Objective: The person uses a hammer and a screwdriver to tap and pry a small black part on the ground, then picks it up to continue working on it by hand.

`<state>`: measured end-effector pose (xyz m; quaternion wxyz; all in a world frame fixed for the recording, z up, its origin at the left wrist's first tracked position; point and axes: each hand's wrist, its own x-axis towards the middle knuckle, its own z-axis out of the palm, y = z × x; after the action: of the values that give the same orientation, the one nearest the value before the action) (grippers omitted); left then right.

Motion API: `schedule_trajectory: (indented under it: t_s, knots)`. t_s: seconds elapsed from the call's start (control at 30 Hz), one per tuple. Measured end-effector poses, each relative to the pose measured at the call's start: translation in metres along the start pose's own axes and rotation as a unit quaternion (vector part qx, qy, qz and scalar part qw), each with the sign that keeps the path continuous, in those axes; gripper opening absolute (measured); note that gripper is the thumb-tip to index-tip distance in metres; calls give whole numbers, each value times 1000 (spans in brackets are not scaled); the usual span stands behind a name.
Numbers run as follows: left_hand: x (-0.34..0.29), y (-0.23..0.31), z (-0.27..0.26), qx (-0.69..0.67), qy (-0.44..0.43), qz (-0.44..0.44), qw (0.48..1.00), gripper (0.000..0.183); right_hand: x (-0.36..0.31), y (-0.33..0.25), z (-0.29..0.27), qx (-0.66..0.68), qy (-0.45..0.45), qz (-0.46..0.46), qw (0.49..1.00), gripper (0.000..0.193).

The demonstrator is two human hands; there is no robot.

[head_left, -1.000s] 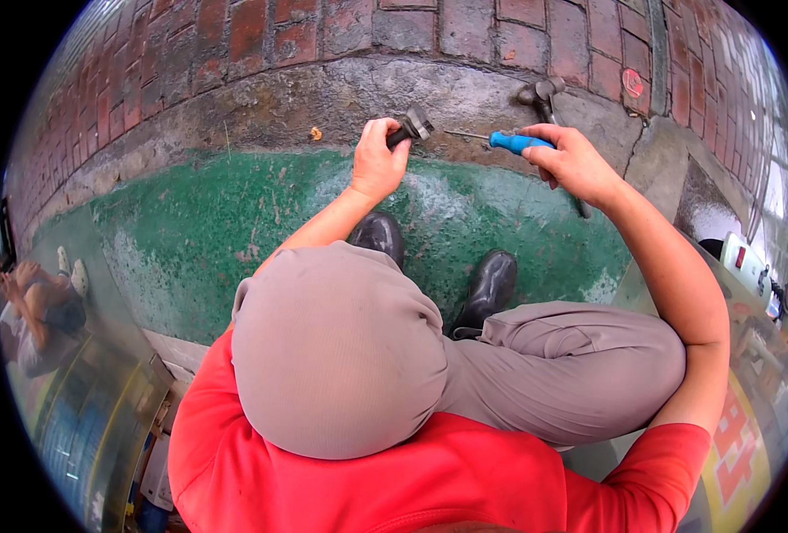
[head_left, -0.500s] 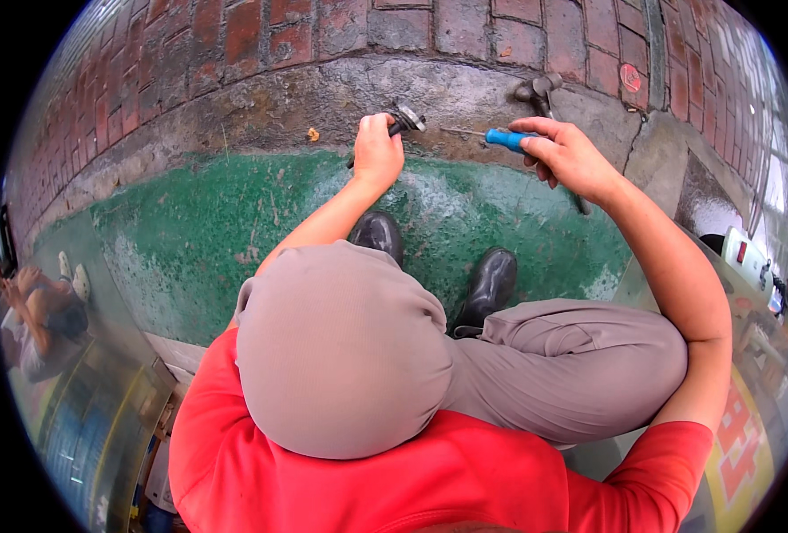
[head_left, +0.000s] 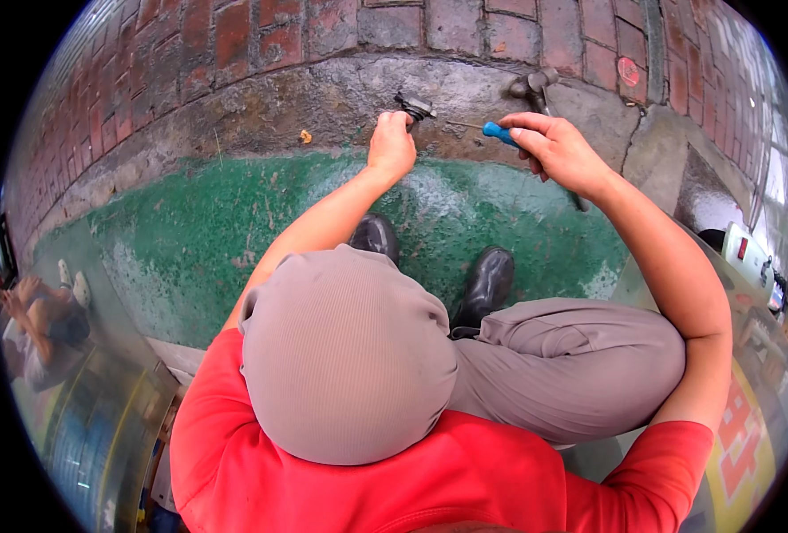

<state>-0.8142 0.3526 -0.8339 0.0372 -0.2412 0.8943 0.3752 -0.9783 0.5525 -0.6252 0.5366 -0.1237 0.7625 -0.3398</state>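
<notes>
My left hand (head_left: pixel 392 149) is closed round a small dark part with a round, partly metallic head (head_left: pixel 417 107); its exact kind is unclear. My fingers hide the lower part of it. In my right hand (head_left: pixel 561 149) is a screwdriver with a blue handle (head_left: pixel 498 133), gripped between thumb and fingers. Its thin shaft points left toward the dark part, with a small gap between them. Behind my right hand a hammer (head_left: pixel 532 86) lies on the ground, its head showing beyond my fingers and its handle end below my wrist.
My dark boots (head_left: pixel 487 282) stand on green-painted ground (head_left: pixel 261 213). Past it run a strip of wet concrete (head_left: pixel 261 111) and red brick paving (head_left: pixel 340 27). A small orange scrap (head_left: pixel 305 136) lies at left. Glass panels stand on both sides; a white device (head_left: pixel 747 258) is at right.
My left hand has shifted slightly right and turned the part, so its metallic face shows less. The screwdriver has moved slightly left and tilted; the hammer has stayed put.
</notes>
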Motion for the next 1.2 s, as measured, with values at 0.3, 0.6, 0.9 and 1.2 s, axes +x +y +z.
schedule_trajectory:
  t_s: [0.3, 0.6, 0.9, 1.2]
  knots:
    - [-1, -10, -6, 3, 2, -53, 999, 25, 11, -2, 5, 5, -7, 11, 1000, 32]
    - [2, -10, -11, 40, -67, -89, 993, 32, 24, -4, 13, -87, -11, -55, 995, 34]
    - [3, -6, -10, 36, -75, -87, 993, 32, 38, -11, 25, -174, -20, -116, 978, 37]
    - [5, -3, -10, 20, -111, -102, 988, 32, 45, -5, 29, -241, -4, -183, 953, 36]
